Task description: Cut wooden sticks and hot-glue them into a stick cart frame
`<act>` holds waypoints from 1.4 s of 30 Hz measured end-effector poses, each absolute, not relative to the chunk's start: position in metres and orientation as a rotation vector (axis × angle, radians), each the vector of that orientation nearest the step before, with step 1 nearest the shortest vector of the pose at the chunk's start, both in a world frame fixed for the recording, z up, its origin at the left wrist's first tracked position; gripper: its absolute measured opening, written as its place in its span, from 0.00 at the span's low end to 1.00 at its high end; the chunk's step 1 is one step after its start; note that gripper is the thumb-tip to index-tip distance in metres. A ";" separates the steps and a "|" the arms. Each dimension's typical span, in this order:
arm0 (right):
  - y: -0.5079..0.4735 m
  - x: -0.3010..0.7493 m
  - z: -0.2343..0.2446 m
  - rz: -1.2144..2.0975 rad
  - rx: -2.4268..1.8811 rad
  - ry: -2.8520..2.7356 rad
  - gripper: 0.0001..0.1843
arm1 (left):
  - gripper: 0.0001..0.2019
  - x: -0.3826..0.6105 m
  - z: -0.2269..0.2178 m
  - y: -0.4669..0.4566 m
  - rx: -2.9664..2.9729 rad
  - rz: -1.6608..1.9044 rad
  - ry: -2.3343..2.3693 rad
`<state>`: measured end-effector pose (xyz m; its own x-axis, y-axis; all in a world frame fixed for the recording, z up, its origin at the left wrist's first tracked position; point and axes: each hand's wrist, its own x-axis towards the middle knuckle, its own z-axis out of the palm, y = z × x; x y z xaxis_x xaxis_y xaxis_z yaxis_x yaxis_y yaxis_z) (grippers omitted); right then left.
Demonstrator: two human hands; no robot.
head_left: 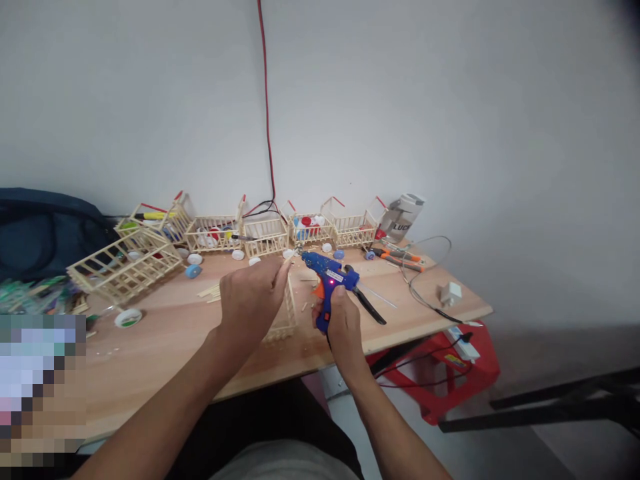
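Note:
My right hand [340, 327] is closed around the handle of a blue hot glue gun [327, 273], whose nozzle points left toward my other hand. My left hand [250, 297] pinches a thin wooden stick [287, 263] at its fingertips, right by the nozzle. Under and behind that hand stands a small cart-like frame of wooden sticks [284, 320] on the wooden table [165, 340]; my hand hides most of it.
Several finished stick carts [125, 267] line the back of the table by the wall, with bottle caps [193, 271] scattered about. A tape roll [128, 317], orange pliers [397, 257], a white adapter [450, 292] and cables lie around. A red stool [450, 373] stands below right.

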<state>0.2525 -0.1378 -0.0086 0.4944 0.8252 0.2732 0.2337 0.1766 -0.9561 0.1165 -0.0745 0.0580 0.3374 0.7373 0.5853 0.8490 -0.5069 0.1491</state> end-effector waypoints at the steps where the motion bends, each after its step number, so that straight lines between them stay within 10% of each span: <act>1: -0.137 0.253 -0.010 0.518 -1.384 -1.042 0.32 | 0.21 0.118 0.058 -0.078 -2.450 -0.925 -1.444; 21: -0.138 0.253 -0.009 0.400 -1.488 -1.173 0.29 | 0.16 0.128 0.050 -0.094 -2.962 -1.379 -1.461; 42: -0.149 0.254 -0.005 0.279 -1.498 -1.248 0.27 | 0.17 0.123 0.058 -0.078 -2.642 -0.977 -1.498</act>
<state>0.2538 -0.1491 -0.0048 0.4148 0.7996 0.4342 0.5386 0.1689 -0.8255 0.1229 -0.0783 0.0575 0.3720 0.7922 0.4838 0.7624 -0.5581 0.3276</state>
